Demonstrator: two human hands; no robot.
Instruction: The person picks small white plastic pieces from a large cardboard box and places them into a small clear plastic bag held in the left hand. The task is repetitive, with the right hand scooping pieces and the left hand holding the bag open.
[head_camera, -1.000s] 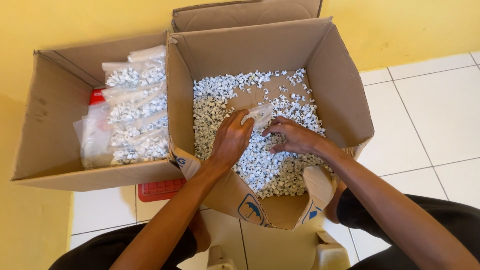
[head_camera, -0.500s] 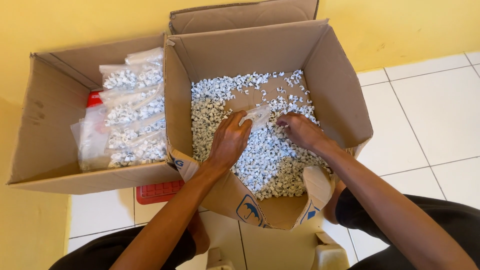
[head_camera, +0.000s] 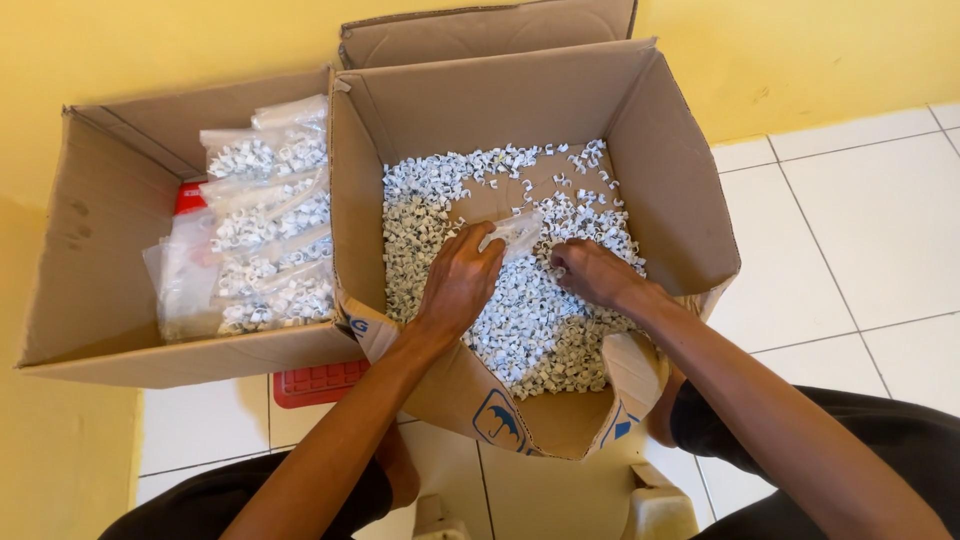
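Nearest the camera, the person's knees in dark cloth frame a white tiled floor (head_camera: 830, 250), and both forearms reach forward into the right cardboard box (head_camera: 680, 180), whose near flap sags toward the body. The left hand (head_camera: 460, 280) lies palm down on the heap of small white plastic pieces (head_camera: 530, 320), its fingers curled around the mouth of a small clear bag (head_camera: 515, 232) and pinching it. The right hand (head_camera: 592, 272) sits just beside it, fingers bent and half closed among the loose pieces next to the bag; whether it grips any cannot be told. The bag lies on the heap near the middle of the box, between the two hands, tilted away from the body. Farther left stands the left cardboard box (head_camera: 95, 260), touching the first; in it a row of filled clear bags (head_camera: 265, 220) leans against the shared wall, with something red (head_camera: 190, 197) showing behind them. A red grid-patterned object (head_camera: 315, 382) lies on the floor under that box. Beyond all this rises a yellow wall (head_camera: 800, 50)
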